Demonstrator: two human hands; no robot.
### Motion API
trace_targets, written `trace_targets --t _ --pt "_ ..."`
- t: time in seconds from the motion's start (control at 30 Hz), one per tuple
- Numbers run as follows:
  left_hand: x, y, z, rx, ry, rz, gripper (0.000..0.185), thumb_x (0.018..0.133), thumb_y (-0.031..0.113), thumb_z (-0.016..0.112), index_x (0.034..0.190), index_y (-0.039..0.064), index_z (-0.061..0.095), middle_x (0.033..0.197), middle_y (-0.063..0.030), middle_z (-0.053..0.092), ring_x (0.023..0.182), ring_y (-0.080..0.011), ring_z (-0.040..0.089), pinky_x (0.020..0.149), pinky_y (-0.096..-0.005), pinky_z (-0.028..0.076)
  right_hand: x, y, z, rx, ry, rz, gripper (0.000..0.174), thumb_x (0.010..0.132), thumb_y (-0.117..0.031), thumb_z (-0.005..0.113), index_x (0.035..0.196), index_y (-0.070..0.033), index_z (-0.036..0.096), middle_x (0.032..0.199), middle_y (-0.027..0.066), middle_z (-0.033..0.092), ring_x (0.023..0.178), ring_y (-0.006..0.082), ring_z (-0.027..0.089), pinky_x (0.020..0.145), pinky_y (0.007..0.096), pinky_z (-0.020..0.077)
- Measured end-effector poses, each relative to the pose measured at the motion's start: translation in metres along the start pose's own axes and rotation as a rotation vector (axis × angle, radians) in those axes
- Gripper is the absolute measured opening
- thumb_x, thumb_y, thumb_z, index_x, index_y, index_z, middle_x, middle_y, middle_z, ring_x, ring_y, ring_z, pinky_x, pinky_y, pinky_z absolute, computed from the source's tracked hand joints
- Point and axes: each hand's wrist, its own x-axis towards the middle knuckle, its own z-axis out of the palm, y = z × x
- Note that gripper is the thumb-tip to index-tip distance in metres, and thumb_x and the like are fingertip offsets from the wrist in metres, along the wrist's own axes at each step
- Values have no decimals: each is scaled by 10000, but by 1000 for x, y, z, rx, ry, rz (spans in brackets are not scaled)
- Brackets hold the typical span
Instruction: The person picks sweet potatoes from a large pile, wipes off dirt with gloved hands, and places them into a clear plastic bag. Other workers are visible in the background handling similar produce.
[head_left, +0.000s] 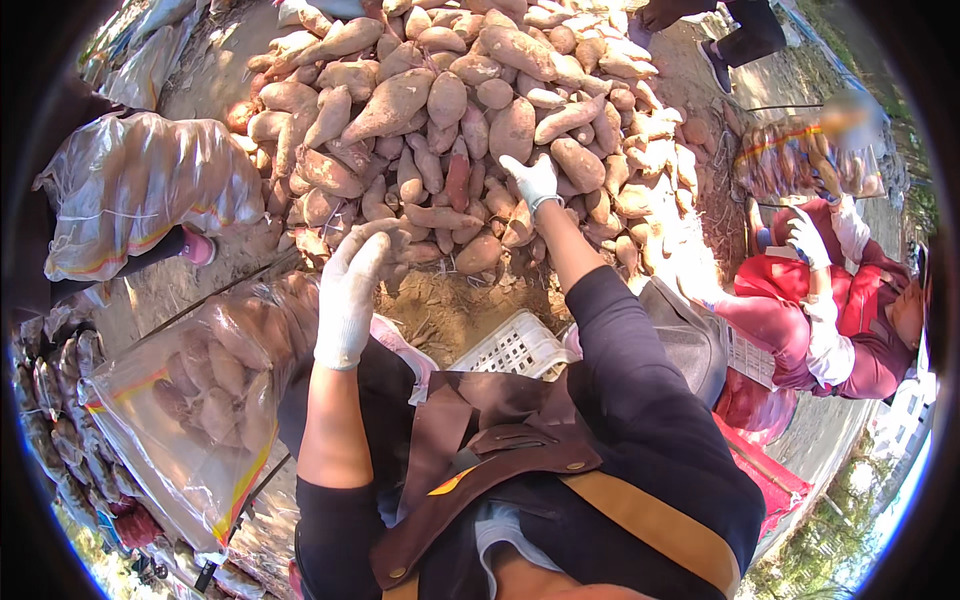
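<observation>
A large heap of sweet potatoes lies on the ground before me. My left hand, in a whitish knit glove, is over the heap's near left edge, its fingers extended and nearly together; whether it touches or holds a root cannot be told. My right hand, gloved too, reaches onto the middle of the heap with thumb and fingers spread, just below a big rounded sweet potato. To my left a clear plastic bag with a red and yellow stripe holds several sweet potatoes.
A white plastic crate is between my legs. At the left, a filled plastic bag stands near another person's pink shoe. A co-worker in red sits at the right, by another filled bag. Someone's dark shoe is at upper right.
</observation>
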Motion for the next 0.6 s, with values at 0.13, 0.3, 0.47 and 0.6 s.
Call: trace_targets --t 0.13,0.3,0.47,0.6 --pt "5 6 -2 -22 69 -90 379 1008 231 535 1261 -45 591 1118 -129 671 993 -189 660 904 -308 507 48 -42 68 -132 209 401 1258 580 -610 894 1388 117 262 1390 300 467 1276 402 520 1022 460 489" --pt "5 3 -7 -88 48 -99 407 999 230 544 1271 -72 571 1131 -147 661 1020 -214 650 939 -340 503 49 -54 87 -192 438 454 1144 539 -632 900 1288 50 369 1251 216 503 1189 360 530 986 453 504" --pt "2 5 -8 -154 54 -68 416 996 249 560 1274 -60 572 1126 -144 658 1011 -212 651 929 -340 510 48 -17 59 211 190 315 1126 640 -588 870 1380 115 394 1363 262 505 1241 346 534 1046 436 459" --pt "3 7 -6 -173 34 -34 422 1008 280 554 1276 -46 566 1116 -151 662 997 -230 659 916 -350 514 1 10 32 1168 -401 399 1039 738 -720 715 1504 -111 366 1454 121 480 1317 324 484 1048 519 447"
